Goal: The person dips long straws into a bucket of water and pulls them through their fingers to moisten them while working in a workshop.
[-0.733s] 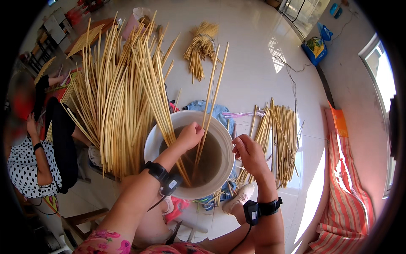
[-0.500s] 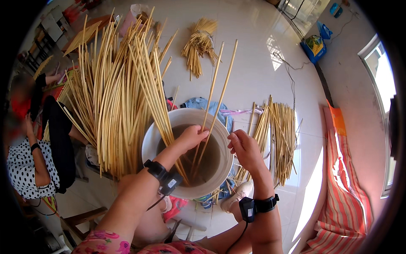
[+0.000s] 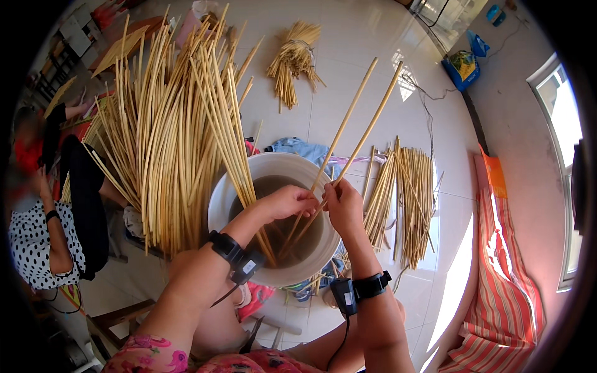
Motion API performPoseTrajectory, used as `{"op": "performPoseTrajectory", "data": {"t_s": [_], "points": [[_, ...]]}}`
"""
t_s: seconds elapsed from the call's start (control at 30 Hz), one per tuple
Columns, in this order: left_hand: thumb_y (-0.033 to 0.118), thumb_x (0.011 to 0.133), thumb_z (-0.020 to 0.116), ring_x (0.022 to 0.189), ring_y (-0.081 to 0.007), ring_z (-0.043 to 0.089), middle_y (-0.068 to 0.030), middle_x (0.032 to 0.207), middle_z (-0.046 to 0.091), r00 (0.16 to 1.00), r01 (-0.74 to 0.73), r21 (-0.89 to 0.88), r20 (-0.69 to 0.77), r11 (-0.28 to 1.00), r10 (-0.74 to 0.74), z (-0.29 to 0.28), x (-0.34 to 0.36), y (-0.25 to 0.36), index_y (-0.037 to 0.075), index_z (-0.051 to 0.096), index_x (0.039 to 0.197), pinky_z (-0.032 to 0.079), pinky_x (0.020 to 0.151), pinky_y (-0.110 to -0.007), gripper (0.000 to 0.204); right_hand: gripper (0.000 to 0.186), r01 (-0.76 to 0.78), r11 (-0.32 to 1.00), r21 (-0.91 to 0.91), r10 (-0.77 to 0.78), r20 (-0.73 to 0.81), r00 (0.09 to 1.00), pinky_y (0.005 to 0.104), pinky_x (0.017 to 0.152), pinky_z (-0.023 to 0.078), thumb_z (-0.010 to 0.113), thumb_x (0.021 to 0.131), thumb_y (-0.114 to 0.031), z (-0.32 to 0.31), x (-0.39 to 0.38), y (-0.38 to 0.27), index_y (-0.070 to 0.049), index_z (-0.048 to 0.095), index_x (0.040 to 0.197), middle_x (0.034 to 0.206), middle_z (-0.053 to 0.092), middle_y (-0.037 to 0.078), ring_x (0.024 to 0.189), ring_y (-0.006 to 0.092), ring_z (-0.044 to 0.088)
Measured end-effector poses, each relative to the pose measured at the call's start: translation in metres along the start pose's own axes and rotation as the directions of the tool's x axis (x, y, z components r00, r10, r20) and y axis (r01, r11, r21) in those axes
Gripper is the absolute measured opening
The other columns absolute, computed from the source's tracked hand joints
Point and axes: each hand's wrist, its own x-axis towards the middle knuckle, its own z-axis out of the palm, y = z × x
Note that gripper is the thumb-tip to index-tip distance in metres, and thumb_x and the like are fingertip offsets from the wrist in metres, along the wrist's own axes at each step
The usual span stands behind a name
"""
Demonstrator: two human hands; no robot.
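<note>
A white tub (image 3: 219, 212) of murky water stands before me, with several pale sticks (image 3: 235, 163) leaning in it on the left. My left hand (image 3: 289, 204) is closed round a long stick (image 3: 341, 129) whose lower end is in the water. Just right of it, my right hand (image 3: 341, 203) has its fingers on a second long stick (image 3: 382, 99), which also dips into the tub. Both sticks slant up to the right. A large pile of sticks (image 3: 165, 146) lies left of the tub, a looser bunch (image 3: 410, 202) on the floor right of it.
A tied bundle (image 3: 289, 62) lies on the floor beyond. A seated person (image 3: 46, 242) in dotted clothing is at the left. A cable (image 3: 426, 118) runs over the floor. Striped red fabric (image 3: 504, 292) lies along the right wall, and a blue bag (image 3: 463, 67) stands near the corner.
My right hand has moved left and down onto a stick, closing the gap to my left hand. The two long sticks now lean further to the right.
</note>
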Motion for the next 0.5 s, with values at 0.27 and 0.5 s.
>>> {"op": "performPoseTrajectory", "data": {"t_s": [0.27, 0.5], "points": [[0.017, 0.086, 0.056, 0.088, -0.0393, 0.059, -0.0200, 0.098, 0.059, 0.528, 0.248, 0.657, -0.708, 0.712, 0.469, -0.016, -0.013, 0.011, 0.001, 0.045, 0.109, 0.049, 0.069, -0.046, 0.030, 0.023, 0.145, 0.969, 0.201, -0.105, -0.197, 0.975, 0.0194, 0.047, 0.026, 0.052, 0.096, -0.020, -0.068, 0.001, -0.017, 0.000, 0.058, 0.086, 0.062, 0.043, -0.006, 0.054, 0.0018, 0.034], [0.013, 0.087, 0.053, 0.076, -0.0335, 0.063, -0.0173, 0.087, 0.064, 0.912, -0.070, 0.312, -0.365, 0.947, 0.188, 0.012, 0.012, -0.019, -0.003, 0.050, 0.106, 0.050, 0.070, -0.040, 0.025, 0.017, 0.315, 0.862, 0.398, -0.133, -0.423, 0.896, 0.0184, 0.048, 0.029, 0.047, 0.098, -0.016, -0.105, -0.021, -0.024, -0.003, 0.055, 0.091, 0.070, 0.047, -0.003, 0.055, 0.0022, 0.035]]}}
